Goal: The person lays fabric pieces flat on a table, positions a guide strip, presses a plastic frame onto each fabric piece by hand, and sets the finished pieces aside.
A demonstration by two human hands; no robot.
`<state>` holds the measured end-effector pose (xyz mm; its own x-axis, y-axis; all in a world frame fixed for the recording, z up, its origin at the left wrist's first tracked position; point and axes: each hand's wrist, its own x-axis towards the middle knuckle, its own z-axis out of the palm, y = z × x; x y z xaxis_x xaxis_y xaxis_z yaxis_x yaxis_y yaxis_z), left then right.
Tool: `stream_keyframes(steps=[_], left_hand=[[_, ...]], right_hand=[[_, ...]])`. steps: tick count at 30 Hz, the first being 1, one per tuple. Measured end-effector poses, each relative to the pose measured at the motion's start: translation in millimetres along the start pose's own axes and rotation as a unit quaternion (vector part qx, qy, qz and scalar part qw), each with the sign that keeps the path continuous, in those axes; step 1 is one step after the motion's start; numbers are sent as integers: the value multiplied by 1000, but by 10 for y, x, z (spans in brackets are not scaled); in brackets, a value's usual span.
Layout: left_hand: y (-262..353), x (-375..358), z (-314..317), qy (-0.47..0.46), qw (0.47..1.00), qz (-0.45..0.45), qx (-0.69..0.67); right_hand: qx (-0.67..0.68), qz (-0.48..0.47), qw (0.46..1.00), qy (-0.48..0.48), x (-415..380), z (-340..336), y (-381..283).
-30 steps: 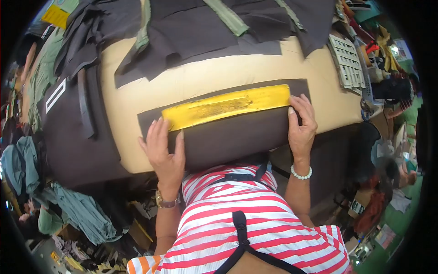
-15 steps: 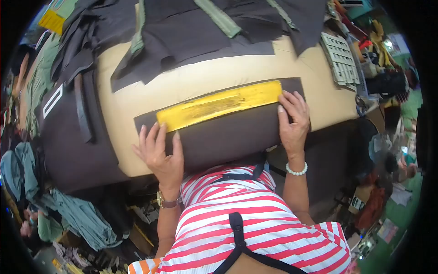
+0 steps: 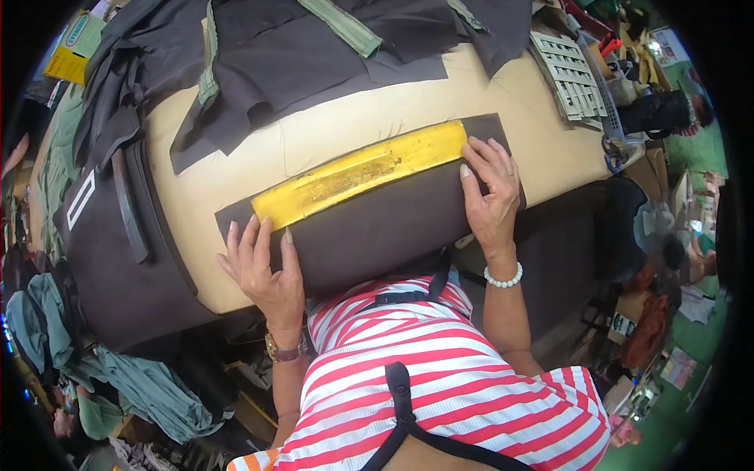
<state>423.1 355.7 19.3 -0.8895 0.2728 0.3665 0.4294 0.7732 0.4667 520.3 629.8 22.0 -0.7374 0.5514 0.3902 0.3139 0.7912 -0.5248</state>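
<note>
A long yellow strip (image 3: 361,173), with dark smudges along its middle, lies near the upper edge of a dark cloth piece (image 3: 385,228) on the tan work surface. At its left end is my left hand (image 3: 265,271), fingers apart, fingertips touching the strip's corner and the cloth. My right hand (image 3: 492,192) rests at the other end, fingers spread over the strip's corner and the cloth. Neither hand is closed round anything. The dark cloth hangs over the near edge of the surface.
Dark fabric with green strips (image 3: 338,23) covers the far side. At the left are more dark cloth (image 3: 102,259), a white rectangular frame (image 3: 81,200) and a dark curved bar (image 3: 129,208). A pale slatted rack (image 3: 569,74) stands at the right.
The whole view has shifted, so the table and cloth appear slightly farther left. Both hands stay at the ends of the yellow strip, with little change in their pose.
</note>
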Motion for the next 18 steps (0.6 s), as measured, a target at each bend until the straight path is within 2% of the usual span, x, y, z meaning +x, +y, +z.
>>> stream_keyframes(steps=[10, 18], left_hand=[[-29, -16, 12, 7, 1000, -1, 3], [-13, -6, 10, -6, 1000, -8, 2]], right_hand=[[-25, -32, 999, -9, 18, 2, 16], [-26, -21, 999, -13, 9, 5, -10]])
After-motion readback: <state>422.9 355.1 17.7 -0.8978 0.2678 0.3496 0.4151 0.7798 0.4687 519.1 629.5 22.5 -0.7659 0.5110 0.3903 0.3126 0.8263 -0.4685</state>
